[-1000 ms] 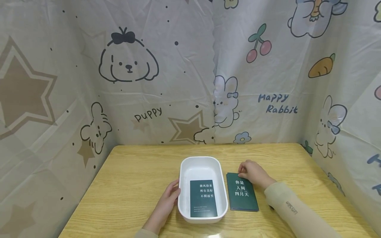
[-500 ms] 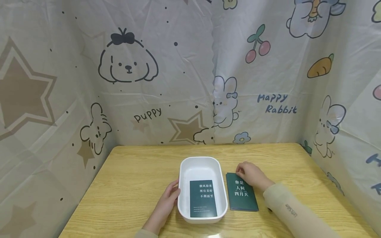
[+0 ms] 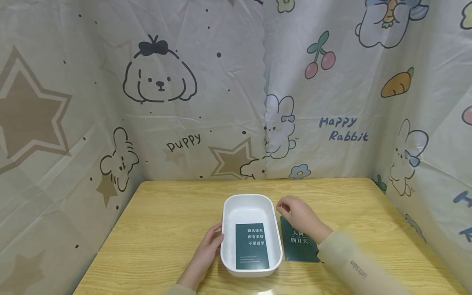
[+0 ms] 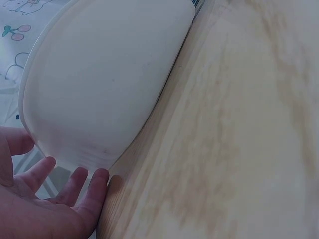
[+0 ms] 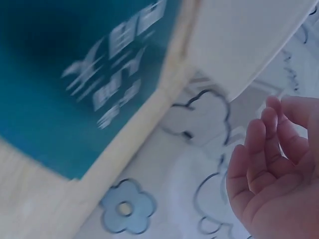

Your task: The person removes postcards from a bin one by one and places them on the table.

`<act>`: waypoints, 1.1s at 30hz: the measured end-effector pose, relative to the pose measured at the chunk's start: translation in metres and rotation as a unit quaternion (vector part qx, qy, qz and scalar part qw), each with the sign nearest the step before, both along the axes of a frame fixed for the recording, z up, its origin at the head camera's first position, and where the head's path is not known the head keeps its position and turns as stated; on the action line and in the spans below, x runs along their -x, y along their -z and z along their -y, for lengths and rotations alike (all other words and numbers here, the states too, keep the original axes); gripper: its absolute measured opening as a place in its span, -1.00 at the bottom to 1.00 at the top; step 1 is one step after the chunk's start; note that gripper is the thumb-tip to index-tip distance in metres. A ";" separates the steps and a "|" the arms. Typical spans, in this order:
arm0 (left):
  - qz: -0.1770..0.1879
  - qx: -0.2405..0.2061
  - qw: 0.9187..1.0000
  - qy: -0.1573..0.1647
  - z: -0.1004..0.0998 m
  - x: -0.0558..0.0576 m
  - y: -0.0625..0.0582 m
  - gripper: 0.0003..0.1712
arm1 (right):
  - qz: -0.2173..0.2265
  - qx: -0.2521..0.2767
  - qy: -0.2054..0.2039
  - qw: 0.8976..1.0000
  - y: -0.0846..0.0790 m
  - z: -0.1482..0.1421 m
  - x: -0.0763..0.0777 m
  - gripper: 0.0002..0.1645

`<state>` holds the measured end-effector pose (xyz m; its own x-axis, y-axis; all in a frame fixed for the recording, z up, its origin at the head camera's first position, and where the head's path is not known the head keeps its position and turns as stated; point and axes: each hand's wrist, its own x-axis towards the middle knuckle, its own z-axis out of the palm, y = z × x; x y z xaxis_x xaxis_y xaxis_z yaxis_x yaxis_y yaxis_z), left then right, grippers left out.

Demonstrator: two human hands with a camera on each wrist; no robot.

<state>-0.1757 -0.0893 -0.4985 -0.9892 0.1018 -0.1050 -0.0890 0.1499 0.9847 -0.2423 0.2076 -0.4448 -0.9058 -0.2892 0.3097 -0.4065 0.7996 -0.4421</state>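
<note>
A white plastic tray stands on the table in the head view, with a dark green card printed in white lying in it. My left hand touches the tray's left side; in the left wrist view its fingertips rest against the outer wall. To the tray's right lies a green stack of cards, its top characters partly covered by my right hand. That hand hovers beside the tray's right rim, thumb and fingertips together. The right wrist view shows its fingers loosely bent, with nothing visible between them.
The wooden table extends to both sides and behind the tray. A patterned cloth with stars, rabbits and fruit hangs along the back and both sides.
My right hand has moved left from the top edge of the green stack to beside the tray's right rim. The left hand, tray and both green things stay put.
</note>
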 end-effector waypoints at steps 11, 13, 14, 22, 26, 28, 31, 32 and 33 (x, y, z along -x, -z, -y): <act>0.001 -0.005 1.000 0.001 0.000 0.000 0.000 -0.45 | -0.063 -0.108 -0.102 0.987 -0.010 0.040 -0.023 -0.89; 0.001 -0.005 1.000 0.001 0.000 0.000 0.000 -0.45 | -0.054 -0.121 -0.115 0.984 -0.009 0.045 -0.025 -0.86; 0.000 -0.006 1.000 0.002 0.000 0.000 0.000 -0.45 | -0.046 -0.128 -0.118 0.984 -0.008 0.048 -0.026 -0.84; -0.005 -0.006 1.000 0.005 0.001 0.000 0.002 -0.44 | 0.009 -0.177 -0.125 0.976 0.001 0.065 -0.021 -0.72; -0.005 -0.008 1.000 0.005 0.002 0.001 0.003 -0.44 | 0.040 -0.188 -0.117 0.974 0.002 0.070 -0.017 -0.69; -0.004 -0.007 1.000 0.005 0.001 0.001 0.003 -0.44 | 0.052 -0.196 -0.112 0.973 0.003 0.072 -0.016 -0.67; -0.003 -0.007 1.000 0.005 0.001 0.002 0.004 -0.44 | 0.067 -0.214 -0.105 0.969 0.003 0.074 -0.015 -0.63; -0.003 -0.007 1.000 0.004 0.001 0.002 0.004 -0.44 | 0.070 -0.220 -0.102 0.968 0.003 0.075 -0.015 -0.61; -0.003 -0.007 1.000 0.004 0.001 0.002 0.004 -0.44 | 0.075 -0.226 -0.100 0.966 0.003 0.076 -0.015 -0.58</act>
<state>-0.1772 -0.0899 -0.5020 -0.9891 0.1108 -0.0967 -0.0810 0.1377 0.9871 -0.2274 0.1320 -0.4482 -0.8430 -0.5375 -0.0190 -0.5308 0.8371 -0.1322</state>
